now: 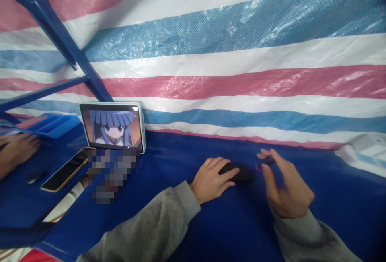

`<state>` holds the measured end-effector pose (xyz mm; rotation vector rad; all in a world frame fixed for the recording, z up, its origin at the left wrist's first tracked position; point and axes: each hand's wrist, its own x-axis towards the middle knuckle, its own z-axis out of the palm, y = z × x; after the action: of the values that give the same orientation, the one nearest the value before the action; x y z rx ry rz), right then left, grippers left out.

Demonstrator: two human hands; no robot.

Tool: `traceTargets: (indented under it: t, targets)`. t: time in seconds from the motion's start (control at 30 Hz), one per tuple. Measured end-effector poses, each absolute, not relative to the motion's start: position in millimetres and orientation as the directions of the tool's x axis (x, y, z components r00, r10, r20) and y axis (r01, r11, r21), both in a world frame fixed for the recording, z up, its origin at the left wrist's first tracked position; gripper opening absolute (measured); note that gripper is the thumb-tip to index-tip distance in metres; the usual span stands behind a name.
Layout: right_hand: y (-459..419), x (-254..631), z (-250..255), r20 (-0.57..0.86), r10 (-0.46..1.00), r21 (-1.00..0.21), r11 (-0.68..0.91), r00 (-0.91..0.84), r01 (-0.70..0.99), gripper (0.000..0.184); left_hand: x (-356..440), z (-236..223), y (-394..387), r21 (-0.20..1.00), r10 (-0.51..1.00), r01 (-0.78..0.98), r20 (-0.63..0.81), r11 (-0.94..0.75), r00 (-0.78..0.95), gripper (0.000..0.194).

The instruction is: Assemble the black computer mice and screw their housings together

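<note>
My left hand [212, 179] reaches over a black, rounded object [243, 173] on the blue tabletop, its fingers and thumb around the near end. The object has the low shape of a computer mouse, but its kind is not certain. To the right, my right hand [288, 187] is raised slightly above the table. Between its thumb and fingertips is a small, dark reddish-purple piece [267, 160], shiny and blurred. The fingers partly cover this piece, so what it is stays unclear. A short gap separates it from the black object.
A tablet [116, 129] showing a cartoon stands at the left rear, with a phone [68, 169] lying before it. Farther left are a blue compartment tray [64, 127] and another person's hand [22, 149]. A white box [366, 153] sits far right; striped sheeting [229, 87] hangs behind.
</note>
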<state>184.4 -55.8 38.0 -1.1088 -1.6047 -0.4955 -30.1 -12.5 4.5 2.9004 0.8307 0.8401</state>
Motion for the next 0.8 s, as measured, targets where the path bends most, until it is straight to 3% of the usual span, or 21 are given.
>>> traceTargets:
  t: [0.2,0.33,0.5,0.63,0.8]
  targets:
    - [-55.9,182.7,37.6,0.928,0.364,-0.257,0.462,0.082,0.849,0.041,-29.2,5.0,-13.5,0.106,0.473,0.489,0.489,-0.866,0.733,0.038]
    - [-59.4,181.0,39.6,0.896,0.426,-0.336,0.475,0.122,0.813,0.044,-26.9,6.2,-17.6,0.074,0.457,0.486,0.482,-0.871,0.747,0.038]
    - [-62.9,181.3,37.3,0.936,0.343,-0.253,0.489,0.082,0.835,0.056,-23.9,6.7,-21.0,0.056,0.444,0.476,0.470,-0.878,0.763,0.037]
    - [-64.4,181.4,35.0,0.921,0.377,-0.311,0.552,0.102,0.774,0.055,-23.3,7.5,-21.7,0.060,0.444,0.473,0.460,-0.879,0.769,0.038]
    - [-64.1,179.6,34.5,0.929,0.352,-0.291,0.519,0.109,0.804,0.055,-24.7,9.0,-21.8,0.075,0.445,0.466,0.464,-0.881,0.766,0.038]
